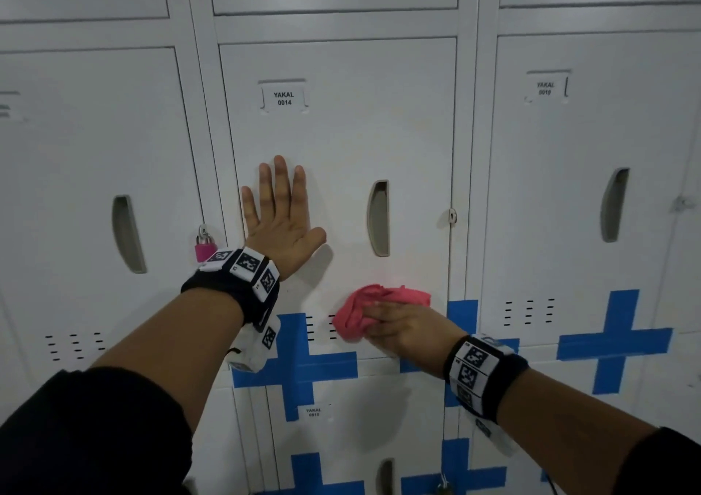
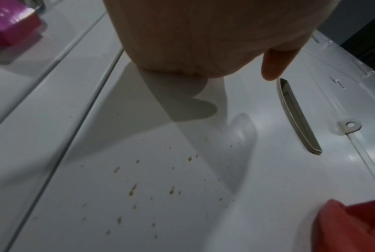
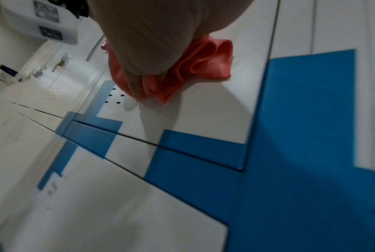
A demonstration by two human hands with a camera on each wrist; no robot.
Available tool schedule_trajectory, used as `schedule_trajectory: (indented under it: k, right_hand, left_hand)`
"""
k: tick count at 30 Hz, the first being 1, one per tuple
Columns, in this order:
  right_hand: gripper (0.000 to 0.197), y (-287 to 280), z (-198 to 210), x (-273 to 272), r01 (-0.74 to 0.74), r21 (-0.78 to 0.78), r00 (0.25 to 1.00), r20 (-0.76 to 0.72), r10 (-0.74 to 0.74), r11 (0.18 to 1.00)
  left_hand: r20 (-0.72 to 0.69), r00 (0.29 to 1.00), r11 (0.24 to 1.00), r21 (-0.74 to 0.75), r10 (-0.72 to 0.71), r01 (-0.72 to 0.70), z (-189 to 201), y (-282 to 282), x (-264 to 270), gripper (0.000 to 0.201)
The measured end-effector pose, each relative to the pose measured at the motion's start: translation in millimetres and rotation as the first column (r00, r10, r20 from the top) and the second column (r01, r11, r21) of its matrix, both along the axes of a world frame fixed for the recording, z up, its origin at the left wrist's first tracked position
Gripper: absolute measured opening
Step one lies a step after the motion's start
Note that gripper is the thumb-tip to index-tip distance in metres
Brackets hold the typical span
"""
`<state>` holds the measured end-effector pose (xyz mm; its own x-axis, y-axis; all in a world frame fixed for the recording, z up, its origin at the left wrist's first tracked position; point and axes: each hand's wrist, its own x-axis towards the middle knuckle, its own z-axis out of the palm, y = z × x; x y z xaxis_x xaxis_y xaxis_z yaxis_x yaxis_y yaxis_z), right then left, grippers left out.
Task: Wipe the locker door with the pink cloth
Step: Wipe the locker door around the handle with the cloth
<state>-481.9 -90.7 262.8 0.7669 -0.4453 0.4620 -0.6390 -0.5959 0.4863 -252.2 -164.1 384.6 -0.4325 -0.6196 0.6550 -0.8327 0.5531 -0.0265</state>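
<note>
Head view: the left hand [image 1: 282, 221] lies flat on the door [image 1: 409, 123], fingers straight and spread; the handle [image 1: 379, 217] is right of the thumb. The right hand [image 1: 409, 329] presses the bunched cloth [image 1: 370, 310] to the door's lower part, fingers curled on it

Left wrist view: brown specks [image 2: 152, 189] dot the door below the palm

Right wrist view: cloth bulges past the fingers [image 3: 134, 85], just above blue tape [image 3: 203, 145]

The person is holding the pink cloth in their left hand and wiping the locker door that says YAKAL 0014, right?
Not quite. The pink cloth is in the right hand, as the head view shows. The left hand lies flat and open on the locker door marked YAKAL 0014. The rest is right.
</note>
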Motion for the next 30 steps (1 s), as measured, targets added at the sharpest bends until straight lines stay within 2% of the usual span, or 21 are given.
schedule_trajectory:
  k: [4,8,10,11,13,14,15,16,18,19,22,25,30]
  right_hand:
    - [0.024,6.9,15.6,-22.1,0.032,-0.126,1.0,0.004,-0.031,0.992]
    - [0.024,12.6,52.1,-17.7,0.082,-0.251,0.968,0.251,-0.017,0.965]
    - [0.036,12.9,78.3,-3.5,0.101,-0.277,0.893,0.449,0.036,0.955]
    - [0.046,12.9,91.3,6.0,0.114,-0.247,0.828,0.559,0.045,0.962]
    - [0.054,11.6,110.7,25.8,0.192,-0.111,0.669,0.742,-0.048,0.975]
    - [0.055,10.4,114.8,35.6,0.266,-0.012,0.596,0.788,-0.155,0.964]
    - [0.056,10.0,114.2,44.6,0.356,0.043,0.565,0.786,-0.251,0.933]
    - [0.056,10.6,109.6,52.7,0.434,0.032,0.59,0.745,-0.311,0.9]
    - [0.054,6.4,90.2,58.3,0.567,-0.119,0.674,0.636,-0.376,0.815]
    - [0.054,5.0,80.9,56.5,0.584,-0.163,0.698,0.601,-0.39,0.795]
    - [0.056,6.6,68.2,46.9,0.557,-0.165,0.725,0.575,-0.379,0.814]
    - [0.059,10.5,78.2,47.2,0.611,-0.141,0.693,0.57,-0.441,0.779]
    - [0.074,4.3,95.4,72.6,0.695,0.049,0.577,0.556,-0.598,0.717]
  left_hand:
    - [-0.001,1.0,1.0,0.002,0.008,-0.008,-0.1,0.6,-1.1,0.095]
    - [-0.005,1.0,1.0,-0.008,0.006,-0.006,-1.3,-1.5,-0.9,0.096]
    - [0.001,1.0,1.0,-0.014,0.007,-0.007,-1.7,-2.5,-0.7,0.095]
    - [0.001,1.0,1.0,-0.018,0.007,-0.007,-1.9,-2.8,-0.4,0.095]
    - [0.001,1.0,1.0,-0.023,0.002,-0.002,-1.8,-2.7,0.4,0.095]
    - [0.003,1.0,1.0,-0.02,-0.001,0.001,-1.6,-2.5,0.7,0.095]
    - [0.004,1.0,1.0,-0.019,-0.002,0.002,-1.7,-2.5,0.7,0.095]
    - [0.004,1.0,1.0,-0.019,-0.002,0.002,-1.8,-2.6,0.5,0.095]
    - [-0.002,1.0,1.0,-0.022,0.0,0.0,-1.6,-2.7,-0.1,0.095]
    - [-0.004,1.0,1.0,-0.025,0.001,-0.001,-1.8,-2.7,-0.3,0.095]
    - [0.005,1.0,0.999,-0.035,0.003,-0.002,-2.4,-3.4,-0.9,0.096]
    - [-0.004,1.0,0.999,-0.043,-0.002,0.002,-3.0,-4.8,-0.8,0.096]
    - [0.003,1.0,0.998,-0.06,0.0,0.001,-3.3,-4.8,-0.4,0.095]
